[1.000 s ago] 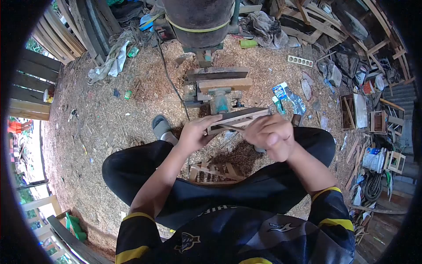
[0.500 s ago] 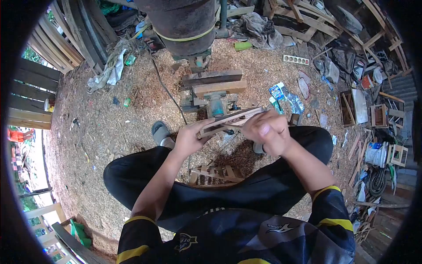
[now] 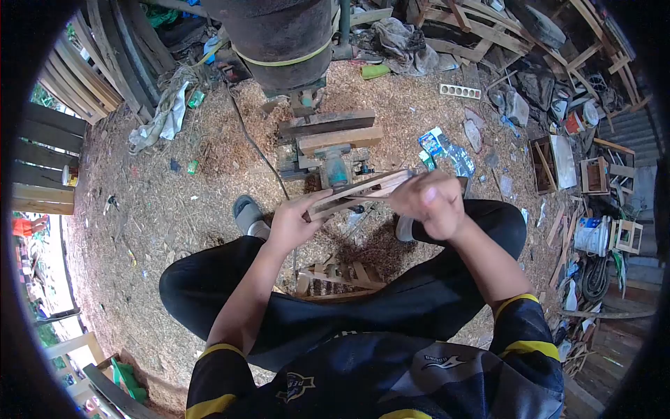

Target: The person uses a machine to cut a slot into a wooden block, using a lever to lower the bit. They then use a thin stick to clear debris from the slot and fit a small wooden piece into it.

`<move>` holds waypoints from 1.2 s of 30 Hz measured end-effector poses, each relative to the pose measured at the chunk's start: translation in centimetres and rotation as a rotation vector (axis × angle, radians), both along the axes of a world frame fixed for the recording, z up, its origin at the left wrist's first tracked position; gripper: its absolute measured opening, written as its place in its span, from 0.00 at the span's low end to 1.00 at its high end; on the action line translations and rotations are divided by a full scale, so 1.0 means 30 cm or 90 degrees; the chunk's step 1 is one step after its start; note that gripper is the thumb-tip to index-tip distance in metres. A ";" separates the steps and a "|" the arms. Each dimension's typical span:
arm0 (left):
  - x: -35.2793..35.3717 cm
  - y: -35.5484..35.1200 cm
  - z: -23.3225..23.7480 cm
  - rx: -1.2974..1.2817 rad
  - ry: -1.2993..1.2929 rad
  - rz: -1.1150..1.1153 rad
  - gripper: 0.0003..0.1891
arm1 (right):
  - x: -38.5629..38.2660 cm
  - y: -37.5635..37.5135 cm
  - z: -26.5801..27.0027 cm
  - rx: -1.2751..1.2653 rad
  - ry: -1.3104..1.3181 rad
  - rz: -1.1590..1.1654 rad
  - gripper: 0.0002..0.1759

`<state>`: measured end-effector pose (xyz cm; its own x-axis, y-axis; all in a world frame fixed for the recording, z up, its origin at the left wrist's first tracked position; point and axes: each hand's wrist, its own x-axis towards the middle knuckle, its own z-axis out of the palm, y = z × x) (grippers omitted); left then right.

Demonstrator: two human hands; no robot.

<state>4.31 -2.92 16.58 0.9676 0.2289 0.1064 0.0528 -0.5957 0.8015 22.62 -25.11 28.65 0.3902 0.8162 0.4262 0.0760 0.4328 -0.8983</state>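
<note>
A narrow wooden frame [image 3: 359,187] of slats is held above the ground between my knees. My left hand [image 3: 294,220] grips its left end, thumb and fingers around the wood. At the right end, my right hand [image 3: 431,202] is closed around a thin dark rod-like tool, whose shaft [image 3: 373,198] points left toward the slats; the handle is hidden in the fist. Just beyond the frame stands a green metal vise [image 3: 336,171] with wooden blocks behind it. Another small slatted wooden piece [image 3: 338,279] lies on the ground between my legs.
A large dark drum [image 3: 283,35] stands beyond the vise. A black cable [image 3: 249,133] runs along the shavings-covered ground. Planks [image 3: 125,56] lean at the upper left. A power strip [image 3: 460,91], blue packaging [image 3: 447,150], a white bucket [image 3: 592,236] and small wooden frames lie to the right.
The view has shifted slightly, so the surroundings sit a little further left. My right hand has turned slightly at the frame's right end. My left hand keeps its hold.
</note>
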 end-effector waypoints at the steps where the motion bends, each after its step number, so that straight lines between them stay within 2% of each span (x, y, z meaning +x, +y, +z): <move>1: 0.003 0.003 0.006 0.017 -0.002 -0.007 0.31 | -0.027 0.010 0.009 0.015 -0.015 0.004 0.36; 5: 0.014 -0.029 0.034 0.026 -0.032 -0.010 0.30 | -0.092 0.066 0.024 0.091 0.032 0.056 0.30; 6: 0.019 -0.031 0.038 0.027 -0.031 -0.012 0.30 | -0.090 0.079 -0.003 0.046 -0.003 0.071 0.28; 9: 0.012 -0.028 0.033 0.000 -0.011 -0.005 0.30 | -0.093 0.103 -0.031 0.044 -0.076 0.035 0.27; 13: -0.003 0.004 -0.008 -0.048 0.001 0.008 0.33 | 0.011 0.019 -0.016 -0.043 -0.040 0.018 0.35; 14: -0.003 0.002 -0.004 -0.031 0.019 0.007 0.33 | 0.028 0.001 -0.015 -0.035 0.006 0.033 0.30; 18: 0.013 -0.005 0.022 0.025 -0.013 -0.027 0.34 | -0.052 0.055 0.012 0.055 0.017 0.074 0.29; 21: 0.013 -0.011 0.022 0.006 -0.025 -0.032 0.33 | -0.103 0.094 -0.012 0.021 -0.069 0.040 0.28; 25: -0.001 0.008 0.004 -0.023 0.011 -0.010 0.31 | -0.044 0.069 -0.048 -0.012 -0.034 0.025 0.28; 26: -0.006 0.015 -0.002 -0.030 0.027 0.002 0.31 | -0.007 0.037 -0.061 -0.031 -0.083 0.008 0.29; 29: 0.001 0.013 -0.007 -0.003 -0.007 0.007 0.30 | 0.071 -0.012 -0.012 -0.021 0.067 0.033 0.31; 32: 0.013 0.007 0.015 0.036 0.011 -0.009 0.31 | 0.059 -0.027 -0.014 -0.049 0.071 0.012 0.31; 36: 0.032 -0.023 0.057 0.093 0.014 -0.026 0.33 | -0.051 0.056 0.037 0.033 0.017 0.090 0.29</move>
